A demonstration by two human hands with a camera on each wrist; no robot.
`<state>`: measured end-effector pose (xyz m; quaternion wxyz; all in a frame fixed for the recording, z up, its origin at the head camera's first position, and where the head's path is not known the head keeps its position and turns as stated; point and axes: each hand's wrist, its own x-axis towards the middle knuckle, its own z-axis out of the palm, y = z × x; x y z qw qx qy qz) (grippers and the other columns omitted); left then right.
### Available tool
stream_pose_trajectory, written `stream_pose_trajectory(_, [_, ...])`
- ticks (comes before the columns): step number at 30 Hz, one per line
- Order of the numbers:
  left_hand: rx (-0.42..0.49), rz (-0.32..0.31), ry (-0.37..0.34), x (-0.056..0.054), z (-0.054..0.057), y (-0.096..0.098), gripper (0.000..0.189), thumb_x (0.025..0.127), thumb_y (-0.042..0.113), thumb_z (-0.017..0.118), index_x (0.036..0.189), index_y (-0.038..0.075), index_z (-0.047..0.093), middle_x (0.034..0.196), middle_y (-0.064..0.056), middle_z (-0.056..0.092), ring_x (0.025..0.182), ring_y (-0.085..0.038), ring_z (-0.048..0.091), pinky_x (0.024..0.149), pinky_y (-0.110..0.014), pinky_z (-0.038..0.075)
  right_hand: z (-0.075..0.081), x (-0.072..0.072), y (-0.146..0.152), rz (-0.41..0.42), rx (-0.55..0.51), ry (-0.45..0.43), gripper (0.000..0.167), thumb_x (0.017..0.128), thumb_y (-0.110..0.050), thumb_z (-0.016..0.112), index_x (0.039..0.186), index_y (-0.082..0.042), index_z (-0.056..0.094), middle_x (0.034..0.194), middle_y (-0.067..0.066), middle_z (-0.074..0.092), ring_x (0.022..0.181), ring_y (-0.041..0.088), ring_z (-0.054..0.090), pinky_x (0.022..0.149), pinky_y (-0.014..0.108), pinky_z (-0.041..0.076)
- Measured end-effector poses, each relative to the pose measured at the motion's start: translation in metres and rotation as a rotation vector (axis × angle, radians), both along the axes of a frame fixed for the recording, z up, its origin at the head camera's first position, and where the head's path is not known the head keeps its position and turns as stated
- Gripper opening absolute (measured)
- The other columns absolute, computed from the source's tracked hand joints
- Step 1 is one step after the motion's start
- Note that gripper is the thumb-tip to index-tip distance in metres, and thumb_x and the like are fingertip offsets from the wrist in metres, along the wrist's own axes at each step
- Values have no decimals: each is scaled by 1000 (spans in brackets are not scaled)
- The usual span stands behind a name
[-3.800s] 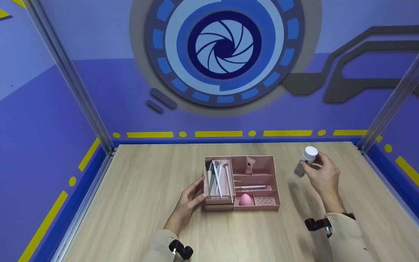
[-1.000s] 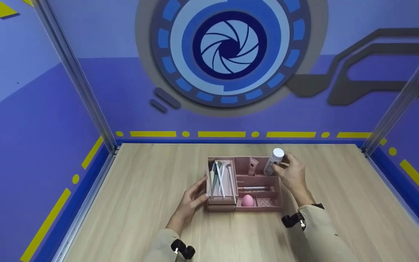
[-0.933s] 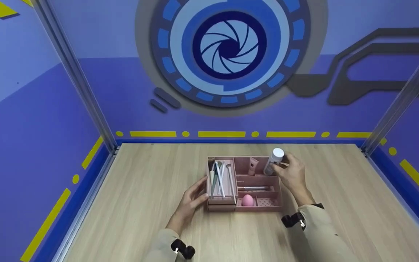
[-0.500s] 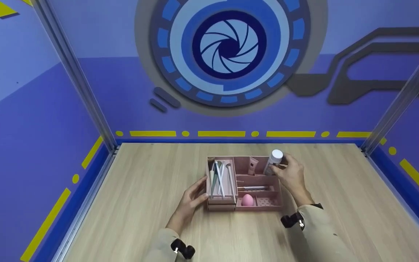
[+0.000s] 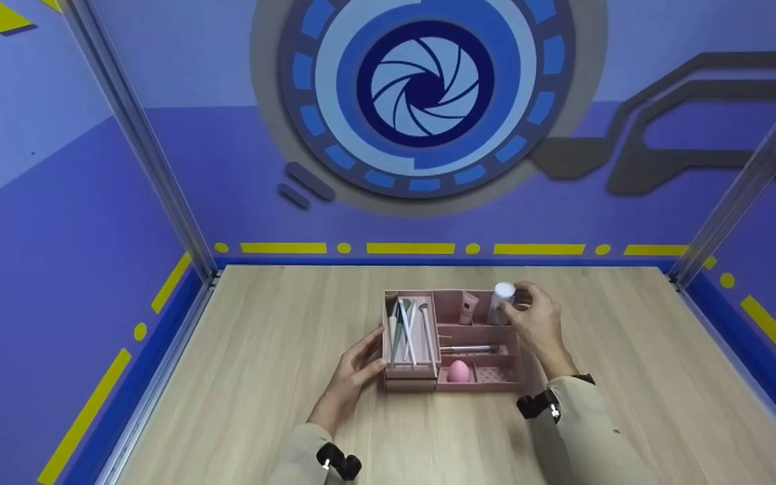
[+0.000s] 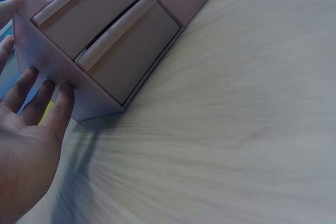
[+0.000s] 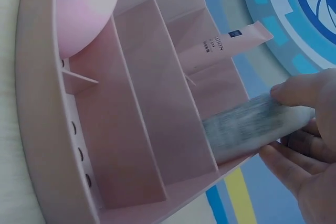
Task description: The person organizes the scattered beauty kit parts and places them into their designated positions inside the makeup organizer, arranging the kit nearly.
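Note:
My right hand (image 5: 541, 327) pinches a white-capped bottle (image 5: 501, 306) between thumb and fingers. The bottle's lower end is inside the back right compartment of a pink desk organizer (image 5: 479, 387), beside a small pink tube (image 5: 468, 307). In the right wrist view the bottle (image 7: 247, 127) leans past the compartment's divider, its base hidden behind it. My left hand (image 5: 346, 380) rests its extended fingertips against the organizer's left side; the left wrist view shows these fingers (image 6: 64, 100) on the outer wall, next to two drawer fronts (image 6: 94, 14).
Makeup brushes (image 5: 407, 333) lie in the organizer's raised left tray. Another brush (image 5: 470, 349) lies in the middle right compartment, and a pink makeup sponge (image 5: 459, 371) sits in the front one. The wooden table (image 5: 280, 316) is bounded by blue-purple panels.
My right hand has carried the bottle leftward from above the table to the organizer's back right compartment, then lowered it and turned it more upright. The left hand stays at the organizer's side.

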<state>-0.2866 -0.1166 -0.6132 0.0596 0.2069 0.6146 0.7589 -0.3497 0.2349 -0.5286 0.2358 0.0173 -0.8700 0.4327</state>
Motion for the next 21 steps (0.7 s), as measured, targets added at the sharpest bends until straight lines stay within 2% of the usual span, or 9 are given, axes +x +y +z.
stream_pose_trajectory(6, [1,-6,-4,-1,-2,1,65,94,10,61,151,4,32,158,-18,27,145,-35,27,118,-47,25,4,-1,0,0,-27,56,35,77,-2,76,109,7,64,95,23,72,89,36,71,78,39,60])
stream_pose_trajectory(9, [8,-11,-11,-2,-4,3,65,93,10,61,151,5,32,159,-17,26,145,-35,27,118,-47,26,3,-1,2,2,-30,44,36,77,-1,76,109,8,64,96,24,71,89,36,70,78,38,60])
stream_pose_trajectory(15, [10,-1,-45,-1,-3,3,67,92,12,64,151,9,33,160,-14,26,145,-33,28,115,-38,33,2,1,5,4,-18,26,37,78,-2,75,111,8,63,99,24,70,91,36,70,81,40,60])
stream_pose_trajectory(21, [13,-7,-42,-2,-1,0,66,93,10,62,152,6,31,159,-17,26,145,-34,28,117,-41,29,6,1,5,29,-20,0,38,78,-2,75,113,7,63,101,25,69,94,37,69,83,39,59])
